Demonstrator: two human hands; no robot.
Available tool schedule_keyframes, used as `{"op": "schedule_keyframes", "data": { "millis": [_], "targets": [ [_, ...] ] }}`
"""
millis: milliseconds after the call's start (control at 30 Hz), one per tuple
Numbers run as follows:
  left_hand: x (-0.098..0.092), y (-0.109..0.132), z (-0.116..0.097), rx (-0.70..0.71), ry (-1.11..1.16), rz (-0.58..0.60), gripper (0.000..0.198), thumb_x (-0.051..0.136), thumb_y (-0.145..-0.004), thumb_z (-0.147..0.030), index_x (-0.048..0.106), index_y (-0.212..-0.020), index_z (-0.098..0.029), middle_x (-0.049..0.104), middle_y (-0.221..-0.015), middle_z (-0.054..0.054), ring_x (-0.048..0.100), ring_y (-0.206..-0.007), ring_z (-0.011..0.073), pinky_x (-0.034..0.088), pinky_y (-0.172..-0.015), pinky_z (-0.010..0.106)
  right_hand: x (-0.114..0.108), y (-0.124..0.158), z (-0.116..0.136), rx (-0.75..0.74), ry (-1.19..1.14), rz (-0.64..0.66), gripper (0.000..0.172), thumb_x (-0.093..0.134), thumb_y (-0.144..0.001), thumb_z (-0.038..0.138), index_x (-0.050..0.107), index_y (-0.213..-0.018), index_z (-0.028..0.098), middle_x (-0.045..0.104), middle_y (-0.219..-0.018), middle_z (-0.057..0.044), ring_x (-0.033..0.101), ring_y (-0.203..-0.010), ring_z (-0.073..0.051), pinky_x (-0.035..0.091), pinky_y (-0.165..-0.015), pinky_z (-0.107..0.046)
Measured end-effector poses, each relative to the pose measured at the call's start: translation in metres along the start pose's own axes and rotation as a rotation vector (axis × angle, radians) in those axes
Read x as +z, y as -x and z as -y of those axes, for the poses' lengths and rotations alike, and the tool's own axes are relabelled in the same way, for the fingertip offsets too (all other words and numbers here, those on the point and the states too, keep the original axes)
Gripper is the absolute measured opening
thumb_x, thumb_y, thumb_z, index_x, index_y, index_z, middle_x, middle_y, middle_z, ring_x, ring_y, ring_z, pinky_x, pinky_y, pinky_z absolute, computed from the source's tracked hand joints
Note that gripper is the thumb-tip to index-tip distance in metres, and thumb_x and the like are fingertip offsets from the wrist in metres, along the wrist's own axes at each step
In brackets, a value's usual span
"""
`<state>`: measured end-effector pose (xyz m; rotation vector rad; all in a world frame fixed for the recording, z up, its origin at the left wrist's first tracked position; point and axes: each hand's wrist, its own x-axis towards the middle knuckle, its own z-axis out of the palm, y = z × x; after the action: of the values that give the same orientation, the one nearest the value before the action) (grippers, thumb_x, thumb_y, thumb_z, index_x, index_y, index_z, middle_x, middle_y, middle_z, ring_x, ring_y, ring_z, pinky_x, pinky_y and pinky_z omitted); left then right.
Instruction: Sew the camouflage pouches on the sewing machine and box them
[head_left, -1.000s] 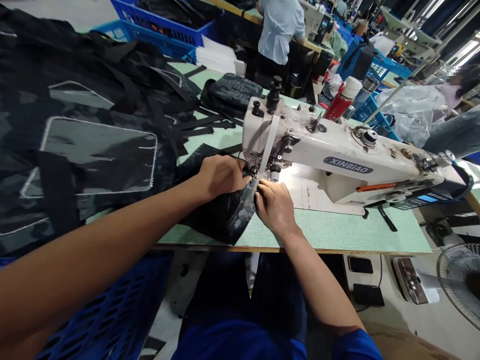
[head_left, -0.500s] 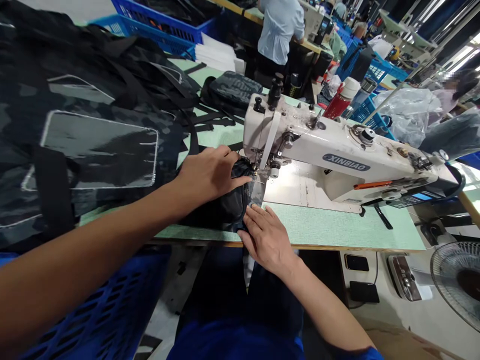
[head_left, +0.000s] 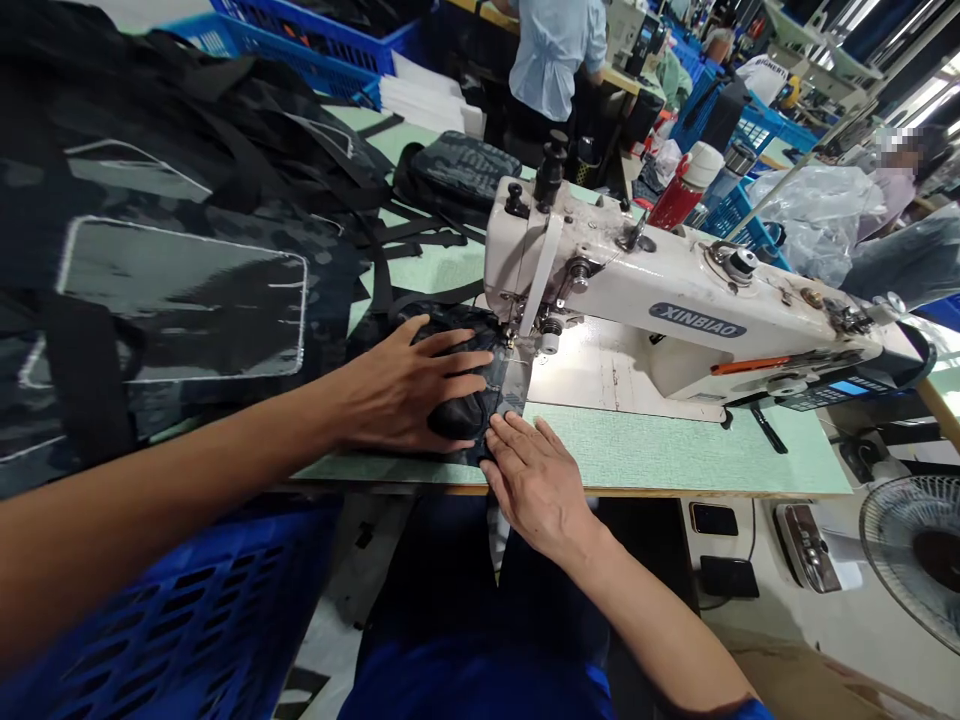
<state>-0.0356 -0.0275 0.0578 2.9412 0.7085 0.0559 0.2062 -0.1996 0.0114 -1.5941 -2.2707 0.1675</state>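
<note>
Dark camouflage fabric [head_left: 457,415], bunched into a pouch-like shape, lies at the needle end of a white sewing machine [head_left: 600,270]. My left hand [head_left: 420,385] rests on it, fingers spread wide and nothing gripped. A greyish strip [head_left: 514,385] runs along the fabric's right edge, beside the presser foot [head_left: 511,338]. On the lower end of this edge, my right hand [head_left: 534,480] lies flat, its fingers stretched side by side and its thumb apart. Part of the fabric is hidden beneath both hands.
Large dark camouflage bag pieces [head_left: 187,300] with black straps cover the table's left side. Behind the machine stand a finished-looking pouch [head_left: 465,165] and a red flask [head_left: 684,185]. A blue crate [head_left: 187,610] is below left, a fan [head_left: 919,560] at right. A person [head_left: 559,55] works beyond.
My left hand has slid back from near the needle toward the table's front edge, and its fingers have spread. My right hand has stayed nearly in place.
</note>
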Motion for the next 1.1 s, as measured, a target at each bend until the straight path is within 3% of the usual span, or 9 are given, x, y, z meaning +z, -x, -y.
{"op": "schedule_keyframes", "data": {
  "millis": [133,333,800,1100],
  "targets": [
    [0.007,-0.003,0.004,-0.051,0.061,-0.027,0.054,0.088,-0.097,-0.065,0.089,-0.143,-0.036,0.081,-0.167,0.01,0.055,-0.172,0.048,0.034,-0.143,0.068,-0.003,0.001,-0.001,0.0,-0.006,0.007,0.039,0.068,-0.127,0.031,0.084,-0.162,0.026,0.078,-0.171,-0.008,0.072,-0.166,-0.028,0.054,-0.147,-0.049],
    [0.007,-0.008,0.0,-0.069,0.086,-0.075,0.053,0.094,-0.091,-0.059,0.09,-0.137,-0.034,0.086,-0.157,0.008,0.059,-0.169,0.0492,0.04,-0.138,0.062,-0.002,-0.004,-0.007,0.022,-0.021,0.006,0.039,0.065,-0.128,0.032,0.085,-0.161,0.028,0.078,-0.171,-0.006,0.071,-0.167,-0.028,0.054,-0.147,-0.051],
    [-0.005,-0.037,0.008,-0.128,-0.014,-0.01,0.056,0.09,-0.1,-0.056,0.087,-0.144,-0.022,0.08,-0.168,0.012,0.054,-0.174,0.0441,0.032,-0.141,0.056,-0.002,-0.03,-0.025,0.056,-0.024,0.003,0.04,0.06,-0.129,0.032,0.082,-0.161,0.023,0.078,-0.173,-0.011,0.069,-0.17,-0.03,0.052,-0.147,-0.055],
    [-0.022,-0.061,0.02,-0.109,-0.017,0.009,0.041,0.086,-0.101,-0.057,0.089,-0.119,-0.021,0.092,-0.133,0.01,0.073,-0.148,0.0382,0.042,-0.129,0.047,-0.003,-0.056,-0.036,0.095,-0.036,0.055,0.04,0.06,-0.129,0.033,0.08,-0.162,0.023,0.076,-0.175,-0.012,0.066,-0.172,-0.031,0.049,-0.149,-0.058]
  ]
}}
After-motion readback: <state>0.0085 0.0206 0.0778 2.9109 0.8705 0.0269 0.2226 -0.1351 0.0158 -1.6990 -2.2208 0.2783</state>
